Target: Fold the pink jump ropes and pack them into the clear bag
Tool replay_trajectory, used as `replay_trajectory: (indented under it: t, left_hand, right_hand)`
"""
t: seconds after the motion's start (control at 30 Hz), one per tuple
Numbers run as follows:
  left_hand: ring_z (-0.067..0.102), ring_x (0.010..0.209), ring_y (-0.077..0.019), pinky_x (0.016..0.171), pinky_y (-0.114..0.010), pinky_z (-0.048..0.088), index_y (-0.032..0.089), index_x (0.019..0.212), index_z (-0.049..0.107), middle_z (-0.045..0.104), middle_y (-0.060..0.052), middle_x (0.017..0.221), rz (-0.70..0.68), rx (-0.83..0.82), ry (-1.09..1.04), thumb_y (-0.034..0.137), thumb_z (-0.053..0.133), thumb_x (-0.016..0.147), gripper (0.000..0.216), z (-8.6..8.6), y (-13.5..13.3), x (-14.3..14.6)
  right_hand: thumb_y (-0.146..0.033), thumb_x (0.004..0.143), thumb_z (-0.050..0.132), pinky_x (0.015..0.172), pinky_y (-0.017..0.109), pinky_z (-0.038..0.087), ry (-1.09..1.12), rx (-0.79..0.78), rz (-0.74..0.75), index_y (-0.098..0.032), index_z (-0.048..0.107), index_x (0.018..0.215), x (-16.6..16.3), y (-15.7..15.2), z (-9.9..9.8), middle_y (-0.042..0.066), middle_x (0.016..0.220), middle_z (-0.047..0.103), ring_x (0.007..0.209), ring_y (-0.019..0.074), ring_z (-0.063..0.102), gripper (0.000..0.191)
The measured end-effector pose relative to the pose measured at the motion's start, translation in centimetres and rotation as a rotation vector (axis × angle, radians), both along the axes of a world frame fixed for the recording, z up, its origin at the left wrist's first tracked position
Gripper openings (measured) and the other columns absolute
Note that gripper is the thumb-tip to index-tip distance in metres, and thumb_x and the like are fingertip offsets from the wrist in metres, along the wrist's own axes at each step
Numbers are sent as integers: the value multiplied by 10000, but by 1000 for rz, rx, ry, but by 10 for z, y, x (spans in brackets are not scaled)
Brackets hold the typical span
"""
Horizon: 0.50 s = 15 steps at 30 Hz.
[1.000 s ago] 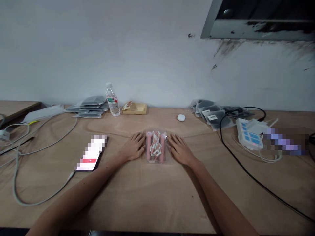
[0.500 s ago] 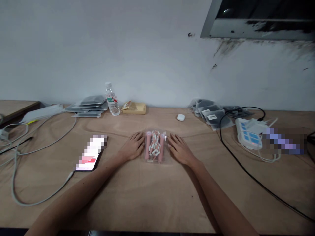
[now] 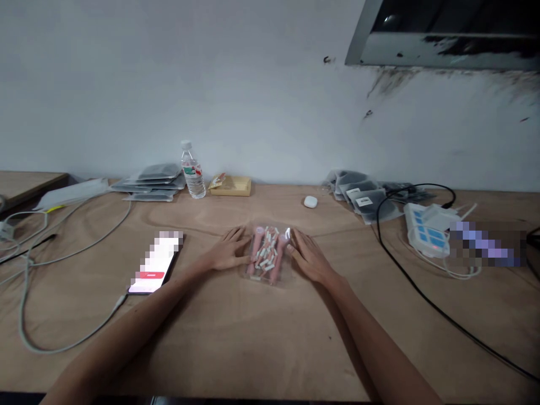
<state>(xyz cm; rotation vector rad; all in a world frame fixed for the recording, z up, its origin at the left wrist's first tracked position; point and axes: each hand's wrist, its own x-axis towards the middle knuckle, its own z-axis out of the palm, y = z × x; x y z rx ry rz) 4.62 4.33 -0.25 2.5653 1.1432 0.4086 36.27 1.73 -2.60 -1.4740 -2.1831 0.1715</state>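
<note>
A clear plastic bag holding pink tubes and several small white pieces lies on the wooden table, slightly skewed. My left hand rests at the bag's left edge, fingers curled against it. My right hand lies at the bag's right edge, fingers stretched and touching the plastic. Both forearms reach in from the near edge.
A phone with a lit screen and a grey cable lies left. At the back stand a water bottle, grey pouches, a yellow tray and a white earbud case. A power strip and black cable lie right.
The bag has turned a little, its near end swinging right, and looks slightly lifted or pinched between my hands. My left fingers have closed in against its edge.
</note>
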Motion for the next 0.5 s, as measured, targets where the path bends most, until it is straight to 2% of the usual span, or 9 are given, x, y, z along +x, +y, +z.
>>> replay_trajectory:
  t: [0.1, 0.2, 0.3, 0.4, 0.43, 0.5]
  left_hand:
    - [251, 1520, -349, 1194, -578, 274, 347, 1463, 510, 341, -87, 1618, -13, -50, -45, 649, 589, 908, 638, 6, 4, -1]
    - [387, 1465, -298, 1176, -498, 350, 303, 1362, 623, 500, -66, 1526, 3, -121, -177, 560, 579, 942, 494, 10, 7, -2]
    - [640, 1208, -272, 1016, -421, 520, 206, 1218, 709, 702, -88, 1276, 208, -158, -335, 453, 547, 951, 398, 13, 11, -3]
    - [699, 1033, -265, 930, -419, 555, 206, 1089, 739, 755, -78, 1113, 426, 16, -362, 322, 532, 922, 290, 20, 12, -3]
    - [692, 1037, -265, 951, -428, 541, 214, 1061, 739, 754, -73, 1102, 441, 96, -345, 290, 524, 916, 270, 23, 11, -2]
    - [665, 1078, -269, 1005, -444, 500, 213, 1062, 725, 739, -77, 1118, 384, 215, -291, 277, 505, 927, 266, 28, 4, 3]
  right_hand:
    - [-656, 1008, 254, 1144, 569, 380, 64, -31, -63, -96, 325, 1552, -2, 0, 3, 240, 1532, 460, 1411, 370, 453, 783]
    - [-638, 1004, 307, 1121, 560, 411, 128, -23, -66, -102, 419, 1496, -3, 0, 5, 233, 1470, 533, 1357, 366, 512, 736]
    - [-564, 1001, 388, 1061, 524, 472, 186, 24, -49, -156, 557, 1381, -4, -1, 9, 185, 1339, 645, 1240, 338, 603, 582]
    - [-474, 993, 454, 1020, 486, 498, 202, 68, 35, -202, 651, 1254, -8, -3, 13, 134, 1238, 704, 1156, 307, 645, 425]
    - [-455, 988, 474, 1016, 476, 499, 202, 73, 74, -210, 666, 1227, -10, -5, 14, 123, 1228, 710, 1146, 299, 650, 393]
    - [-440, 971, 523, 1014, 462, 500, 206, 77, 144, -217, 682, 1205, -14, -8, 17, 114, 1235, 713, 1145, 290, 654, 359]
